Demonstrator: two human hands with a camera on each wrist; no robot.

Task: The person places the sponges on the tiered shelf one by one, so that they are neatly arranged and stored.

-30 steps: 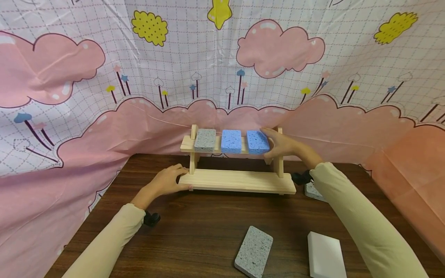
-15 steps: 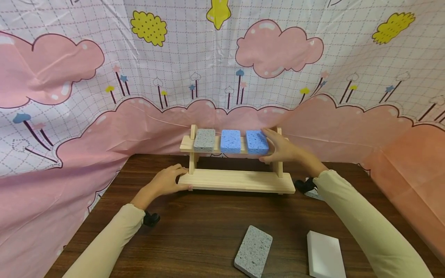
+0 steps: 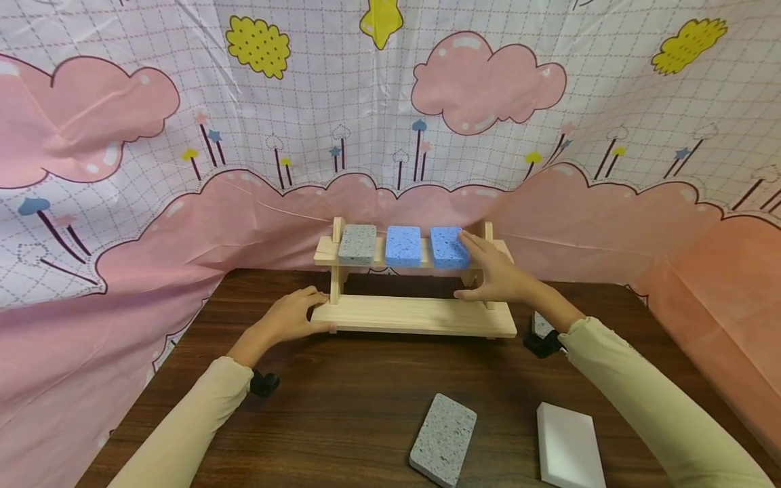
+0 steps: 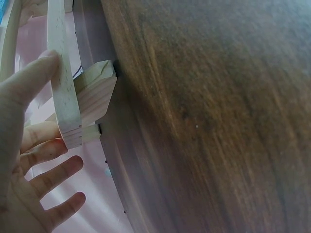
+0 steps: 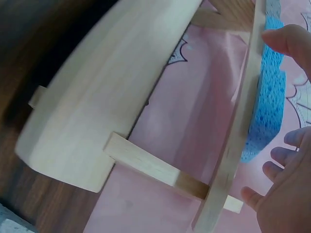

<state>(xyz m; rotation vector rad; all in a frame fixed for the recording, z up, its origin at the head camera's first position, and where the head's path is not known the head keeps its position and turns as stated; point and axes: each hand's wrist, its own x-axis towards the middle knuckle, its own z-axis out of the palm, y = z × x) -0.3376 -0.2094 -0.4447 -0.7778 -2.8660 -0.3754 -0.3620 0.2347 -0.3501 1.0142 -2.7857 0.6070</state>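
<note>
A dark wooden table (image 3: 329, 420) stands before a cloud-printed cloth (image 3: 372, 152), and on top of its wooden rack (image 3: 415, 314) the rightmost blue sponge (image 3: 447, 248) could be nudged off the front if the right hand (image 3: 499, 276), fingers spread apart beside it, brushes it, or if the left hand (image 3: 291, 318), thumb and fingers clamped on the rack's lower left end, jerks. That sponge looks thick, round-cornered and dark-specked, its front edge seeming to overhang; whether a right fingertip touches it, I cannot tell

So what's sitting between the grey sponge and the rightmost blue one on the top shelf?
In the head view, another blue sponge, with a strip of bare top shelf on either side.
</note>
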